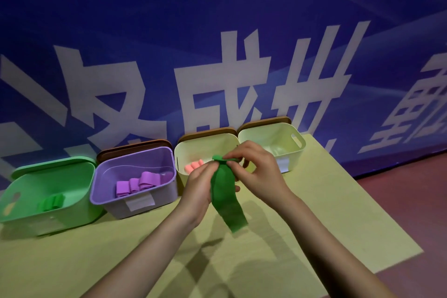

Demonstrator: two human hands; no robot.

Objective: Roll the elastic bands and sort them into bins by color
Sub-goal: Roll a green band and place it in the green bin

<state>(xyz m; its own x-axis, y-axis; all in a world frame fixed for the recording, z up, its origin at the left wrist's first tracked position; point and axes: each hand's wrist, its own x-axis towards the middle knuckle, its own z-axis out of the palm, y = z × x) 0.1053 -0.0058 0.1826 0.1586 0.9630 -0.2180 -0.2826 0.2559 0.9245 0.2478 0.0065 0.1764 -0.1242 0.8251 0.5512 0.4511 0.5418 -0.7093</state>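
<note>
Left to right: green bin point(48, 191), blurred, holds green rolls point(52, 202) hard to count; purple bin point(135, 176) holds purple rolls point(139, 184); pink rolls point(193, 167) in the third bin point(205, 150) and the fourth bin's point(273, 143) floor are partly hidden by the hands. Left hand point(198, 191) and right hand point(256, 172) both pinch the top of the green band point(225, 196), held above the yellow-green mat point(338, 213), its tail hanging free. Behind: blue wall point(217, 19) with large white characters cut off at both edges; reddish floor point(411, 201) at right.
</note>
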